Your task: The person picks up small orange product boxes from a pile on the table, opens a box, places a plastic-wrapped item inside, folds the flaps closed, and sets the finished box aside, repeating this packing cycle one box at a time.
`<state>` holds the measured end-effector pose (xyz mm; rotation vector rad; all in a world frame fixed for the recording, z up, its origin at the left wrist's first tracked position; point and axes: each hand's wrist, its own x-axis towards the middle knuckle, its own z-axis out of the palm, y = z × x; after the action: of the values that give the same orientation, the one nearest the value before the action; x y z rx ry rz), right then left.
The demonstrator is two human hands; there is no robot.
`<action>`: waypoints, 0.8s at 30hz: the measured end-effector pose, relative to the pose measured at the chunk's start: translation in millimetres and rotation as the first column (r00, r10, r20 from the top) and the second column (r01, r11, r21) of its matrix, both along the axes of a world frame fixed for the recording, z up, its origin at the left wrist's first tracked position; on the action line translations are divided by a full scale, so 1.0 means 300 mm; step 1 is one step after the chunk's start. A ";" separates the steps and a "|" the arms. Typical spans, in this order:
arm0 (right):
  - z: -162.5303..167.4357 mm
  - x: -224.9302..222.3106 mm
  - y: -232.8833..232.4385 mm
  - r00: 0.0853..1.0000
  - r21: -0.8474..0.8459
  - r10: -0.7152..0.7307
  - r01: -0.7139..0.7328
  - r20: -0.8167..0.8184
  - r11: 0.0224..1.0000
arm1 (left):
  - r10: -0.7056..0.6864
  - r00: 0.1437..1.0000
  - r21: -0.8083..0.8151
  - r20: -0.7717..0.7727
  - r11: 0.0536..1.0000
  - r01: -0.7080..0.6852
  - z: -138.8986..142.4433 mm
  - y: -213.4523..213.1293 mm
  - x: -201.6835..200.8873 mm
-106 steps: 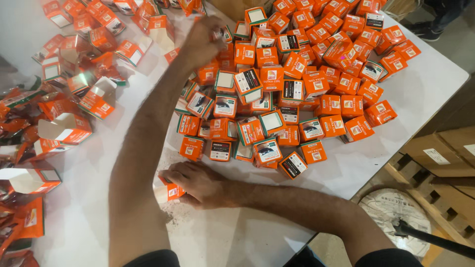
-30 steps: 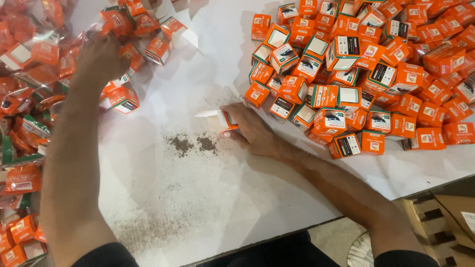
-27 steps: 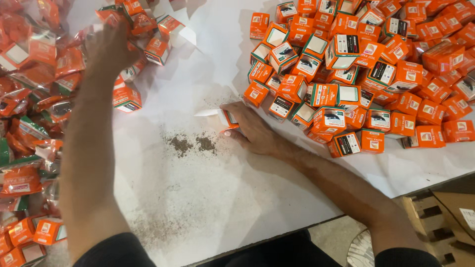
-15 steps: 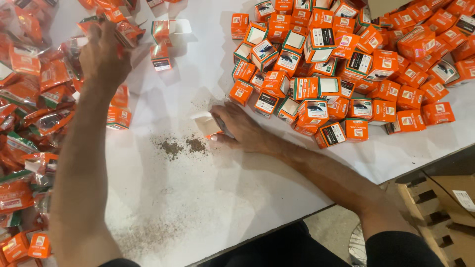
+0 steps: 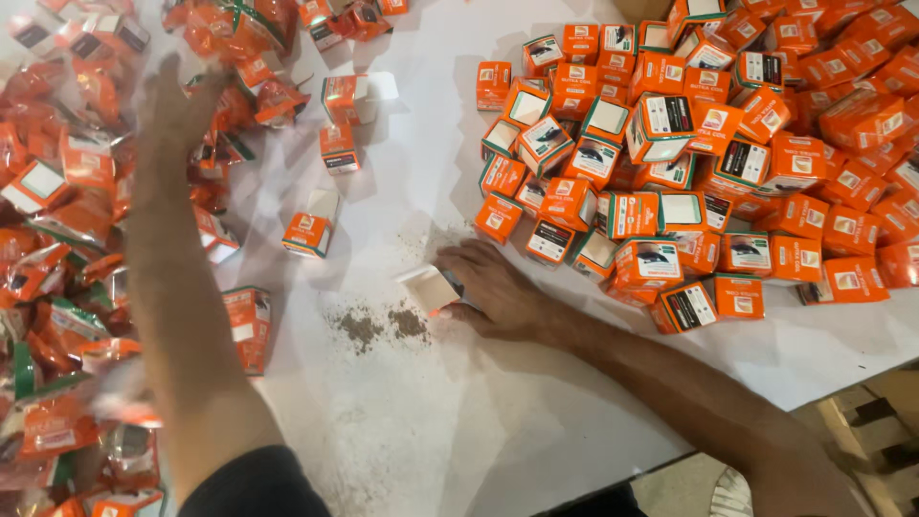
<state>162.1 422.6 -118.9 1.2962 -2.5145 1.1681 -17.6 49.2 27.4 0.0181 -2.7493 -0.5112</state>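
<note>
Since half a second earlier, the left hand (image 5: 177, 101) had reached farther up into the heap of orange sachets (image 5: 57, 220), while the right hand (image 5: 493, 287) had kept its place on the white table (image 5: 536, 421). That right hand pinned a small open carton (image 5: 428, 287) on its side, mouth turned left, likely so it could be filled. Its fingers curled loosely round the carton's far end. Just beside the mouth lay two smudges of dark powder (image 5: 383, 325). Further right sat the pile of closed orange cartons (image 5: 708, 163). Motion blur hid the left hand's fingers, so whether they held a sachet could not be told. Both piles ran off the frame edges.
</note>
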 end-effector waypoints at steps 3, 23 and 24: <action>0.008 -0.001 0.007 0.998 -0.044 -0.030 0.033 0.052 0.999 | 0.190 0.926 0.009 0.327 0.979 -0.204 -0.052 0.049 -0.056; -0.022 -0.024 0.003 0.959 -0.275 -0.010 0.092 0.284 0.957 | -0.360 0.918 0.041 -0.169 0.928 0.371 -0.225 0.136 0.565; -0.017 -0.017 0.002 0.964 -0.337 -0.025 0.117 0.265 0.934 | -0.405 0.901 0.009 -0.156 0.911 0.412 -0.255 0.200 0.601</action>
<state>156.8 423.1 -124.0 1.0104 -2.3334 1.7681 162.8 109.1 -49.3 -0.5773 -2.5918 -0.6482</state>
